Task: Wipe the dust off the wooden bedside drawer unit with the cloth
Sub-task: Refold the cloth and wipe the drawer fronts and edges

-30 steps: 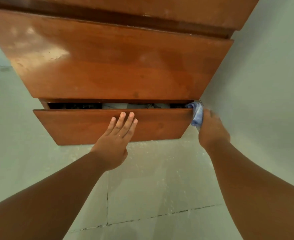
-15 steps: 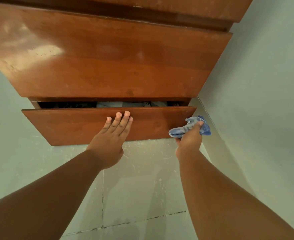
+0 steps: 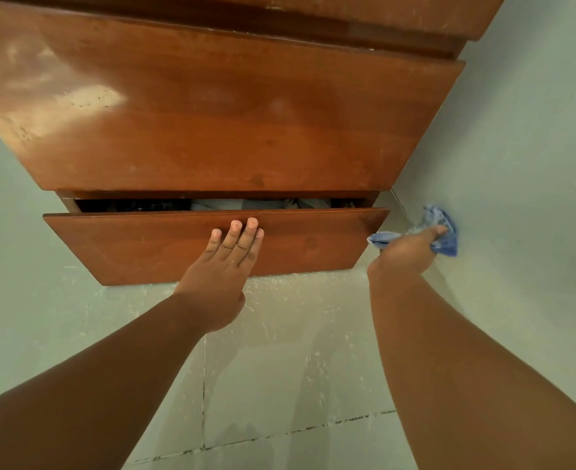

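A wooden bedside drawer unit (image 3: 232,106) fills the view above both hands. Its bottom drawer (image 3: 164,245) is pulled slightly open, showing a dark gap with jumbled contents too dim to identify. The left hand (image 3: 222,276) lies flat and unclenched, fingers extended, against that drawer's front panel. The right hand (image 3: 407,251), just right of the drawer's end, is clenched around a crumpled blue cloth (image 3: 444,232), which sits off the wood and close to, perhaps touching, the pale wall (image 3: 523,157) beyond. Below both arms is a speckled tiled floor (image 3: 296,368). The wiping seems paused between strokes. The next move likely calls for bringing the cloth back leftward onto the drawer front or its top edge while the left hand steadies it.
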